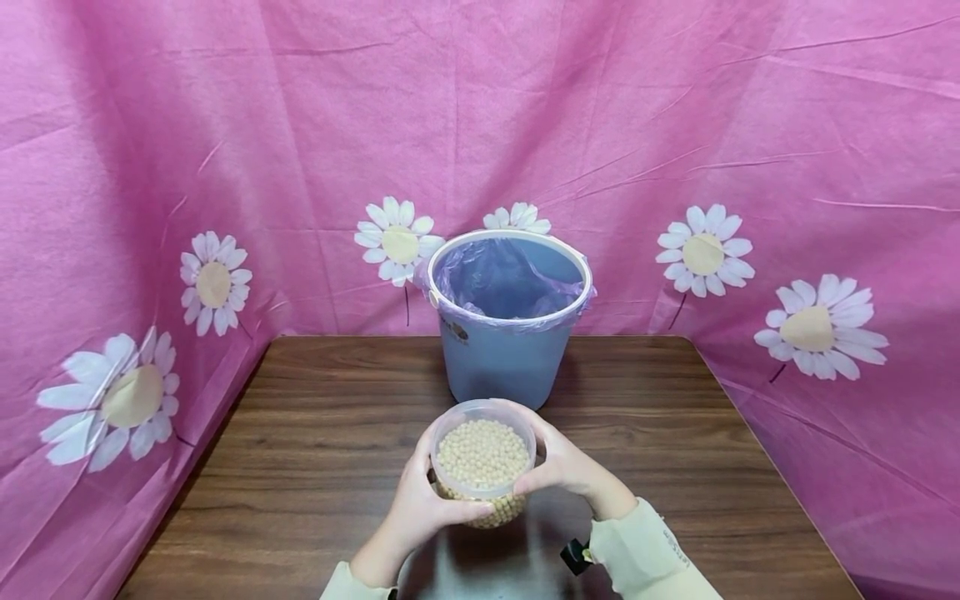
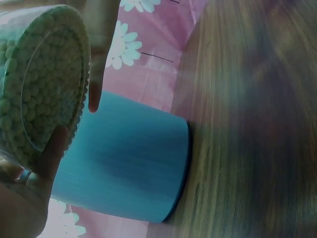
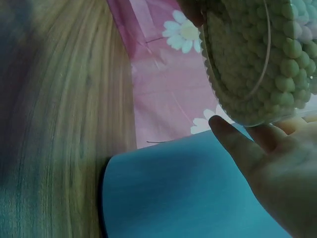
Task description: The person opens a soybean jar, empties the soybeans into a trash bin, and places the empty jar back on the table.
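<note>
A clear round plastic tub (image 1: pixel 500 511) of small pale beans (image 1: pixel 483 452) is held up above the table, near its front middle. My left hand (image 1: pixel 422 498) grips its left side, the thumb lying across the front. From the right, my right hand (image 1: pixel 568 469) holds the same tub, thumb at the front and fingers round the far side. The tub has no lid on. Both wrist views show its underside: the left wrist view has the tub base (image 2: pixel 52 84) at the upper left, the right wrist view has the base (image 3: pixel 237 54) at the upper right.
Just behind the tub stands a blue bucket-like bin (image 1: pixel 504 362) with a white rim and a thin purple liner bag (image 1: pixel 465 287). The brown wood-grain table (image 1: pixel 337 433) carries it. Pink cloth (image 1: pixel 315 125) with white daisies hangs around the back and sides.
</note>
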`<state>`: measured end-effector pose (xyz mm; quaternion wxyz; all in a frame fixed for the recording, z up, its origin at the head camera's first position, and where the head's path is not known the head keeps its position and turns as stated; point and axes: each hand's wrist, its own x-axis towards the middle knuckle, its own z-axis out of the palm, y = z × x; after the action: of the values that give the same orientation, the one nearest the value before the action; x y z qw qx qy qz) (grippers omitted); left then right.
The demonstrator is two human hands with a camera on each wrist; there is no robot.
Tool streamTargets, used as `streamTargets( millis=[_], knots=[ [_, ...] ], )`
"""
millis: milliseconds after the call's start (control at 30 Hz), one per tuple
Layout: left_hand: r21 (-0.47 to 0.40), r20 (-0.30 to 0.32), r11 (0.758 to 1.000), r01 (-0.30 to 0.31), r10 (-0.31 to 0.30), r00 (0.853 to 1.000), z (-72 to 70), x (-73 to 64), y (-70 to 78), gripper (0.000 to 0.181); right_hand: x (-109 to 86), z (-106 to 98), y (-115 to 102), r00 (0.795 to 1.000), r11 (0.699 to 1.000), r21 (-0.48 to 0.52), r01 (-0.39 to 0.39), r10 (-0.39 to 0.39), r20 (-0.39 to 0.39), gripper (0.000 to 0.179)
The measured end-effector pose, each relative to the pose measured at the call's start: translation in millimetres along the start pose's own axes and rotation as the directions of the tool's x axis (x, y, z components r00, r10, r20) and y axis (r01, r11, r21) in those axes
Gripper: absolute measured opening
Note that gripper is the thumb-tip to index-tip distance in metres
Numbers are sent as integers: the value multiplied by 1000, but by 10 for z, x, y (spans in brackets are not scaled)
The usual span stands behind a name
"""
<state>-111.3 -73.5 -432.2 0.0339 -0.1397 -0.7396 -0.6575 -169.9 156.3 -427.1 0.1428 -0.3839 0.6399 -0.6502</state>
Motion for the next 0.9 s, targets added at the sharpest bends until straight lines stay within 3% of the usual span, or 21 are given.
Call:
streamTargets(
  millis=[200, 367, 500, 633, 733, 900],
  knots=[
    [44, -48, 999, -19, 21, 999, 8, -1, -6, 114, -74, 14, 15, 998, 998, -67, -13, 8, -63, 99],
    [88, -133, 996, -13, 25, 991, 49, -21, -20, 116, -106, 112, 16, 985, 990, -142, -5, -20, -173, 93],
    [169, -228, 985, -26, 65, 971, 107, -39, -43, 117, -104, 266, 0, 956, 969, -246, -22, -51, -289, 95],
    [311, -303, 949, -46, 145, 942, 162, -67, -83, 116, -90, 425, -7, 932, 950, -301, -83, -33, -362, 103],
    [369, -318, 928, -49, 176, 932, 187, -91, -110, 116, -88, 497, 3, 920, 945, -307, -111, -19, -392, 107],
    [352, -303, 935, -43, 157, 940, 190, -114, -134, 116, -93, 527, 14, 915, 946, -311, -93, -42, -401, 106]
  ],
)
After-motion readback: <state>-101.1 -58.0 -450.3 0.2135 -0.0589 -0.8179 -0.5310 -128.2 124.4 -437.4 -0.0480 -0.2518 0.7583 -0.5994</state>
